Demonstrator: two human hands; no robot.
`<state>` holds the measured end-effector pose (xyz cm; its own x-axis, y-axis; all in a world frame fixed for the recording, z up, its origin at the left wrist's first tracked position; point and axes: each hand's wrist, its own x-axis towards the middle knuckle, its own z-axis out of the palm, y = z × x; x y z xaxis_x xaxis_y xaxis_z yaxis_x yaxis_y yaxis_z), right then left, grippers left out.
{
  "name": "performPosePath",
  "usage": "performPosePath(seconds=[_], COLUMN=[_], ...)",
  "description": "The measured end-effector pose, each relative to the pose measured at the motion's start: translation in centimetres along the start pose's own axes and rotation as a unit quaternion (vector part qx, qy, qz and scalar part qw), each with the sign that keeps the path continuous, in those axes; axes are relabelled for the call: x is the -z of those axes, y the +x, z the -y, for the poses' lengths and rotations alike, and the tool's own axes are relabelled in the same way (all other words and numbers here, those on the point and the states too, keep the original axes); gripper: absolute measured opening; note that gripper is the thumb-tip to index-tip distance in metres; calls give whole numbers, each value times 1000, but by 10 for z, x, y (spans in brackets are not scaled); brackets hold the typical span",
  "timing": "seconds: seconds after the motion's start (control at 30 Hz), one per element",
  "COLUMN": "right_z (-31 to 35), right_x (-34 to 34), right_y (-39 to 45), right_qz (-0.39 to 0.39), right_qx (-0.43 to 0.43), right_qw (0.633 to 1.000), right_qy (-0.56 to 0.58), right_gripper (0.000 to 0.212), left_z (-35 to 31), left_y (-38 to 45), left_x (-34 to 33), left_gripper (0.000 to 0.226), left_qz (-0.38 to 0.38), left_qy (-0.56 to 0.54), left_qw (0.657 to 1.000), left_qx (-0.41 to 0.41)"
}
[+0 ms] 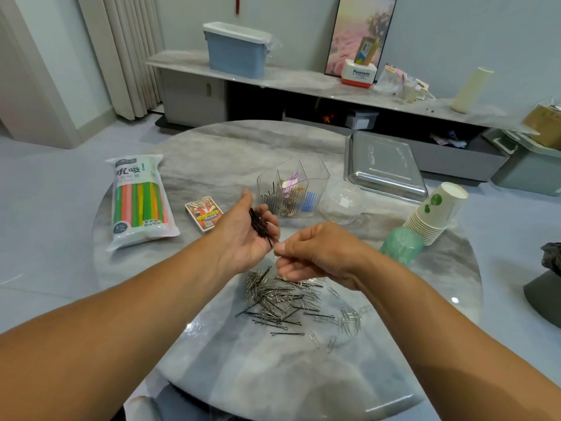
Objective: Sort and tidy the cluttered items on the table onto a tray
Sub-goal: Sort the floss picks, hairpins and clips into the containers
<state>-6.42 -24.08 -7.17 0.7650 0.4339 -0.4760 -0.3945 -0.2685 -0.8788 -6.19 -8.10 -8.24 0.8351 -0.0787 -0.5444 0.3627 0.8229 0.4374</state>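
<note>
— Where were the hands at that moment?

— Both were raised above the round grey marble-patterned table. The left hand lay palm up, fingers loosely curled around a small bundle of black bobby pins. The right hand was just beside it at three o'clock, thumb and forefinger pinched together at the near tip of that bundle; whether it held a pin of its own I could not tell.

— And the rest of the clutter?

— Directly below the hands, toward six o'clock, lay a mixed heap of silver paper clips and black bobby pins, with loose clips scattered to its four o'clock. At twelve o'clock from the hands stood a clear plastic divided organiser, already holding pins and coloured clips in separate compartments.

— The tray?

— The shiny rectangular metal tray sat at two o'clock, near the table's far edge. Between it and the organiser rested a clear plastic dome lid. A stack of white paper cups lay tilted at three o'clock, with a pale green plastic roll touching it. At ten o'clock lay a pack of colourful drinking straws and a small card box.
</note>
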Motion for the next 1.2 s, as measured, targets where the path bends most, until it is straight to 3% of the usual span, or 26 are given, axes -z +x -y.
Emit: performPosePath(seconds=[0.27,0.43,0.57,0.67,0.77,0.93,1.03,1.2], right_z=[-4,-6,-15,-16,-12,-13,-16,-21], right_x=[-5,0,2,7,8,-7,-6,-3], right_y=[0,-4,2,5,2,-2,2,6], right_qz=[-25,-78,-88,-72,-45,-157,-155,-166], right_qx=[122,262,331,320,295,339,353,373], right_qw=[989,930,904,929,939,879,879,868], right_qy=[-80,-245,-256,-169,-170,-296,-282,-284], right_gripper=[24,50,44,42,62,68,62,71], left_z=[3,2,1,3,4,0,1,2], left_y=[-8,-11,-14,-18,-19,-17,-18,-15], left_x=[-2,-3,-4,-4,-5,-3,-2,-4], left_gripper=[62,63,65,69,69,75,81,42], left_qz=[30,30,57,83,78,81,100,88], left_qy=[15,26,38,82,66,63,89,114], left_qw=[999,999,996,991,993,993,989,989], left_qx=[7,26,55,64,57,53,57,22])
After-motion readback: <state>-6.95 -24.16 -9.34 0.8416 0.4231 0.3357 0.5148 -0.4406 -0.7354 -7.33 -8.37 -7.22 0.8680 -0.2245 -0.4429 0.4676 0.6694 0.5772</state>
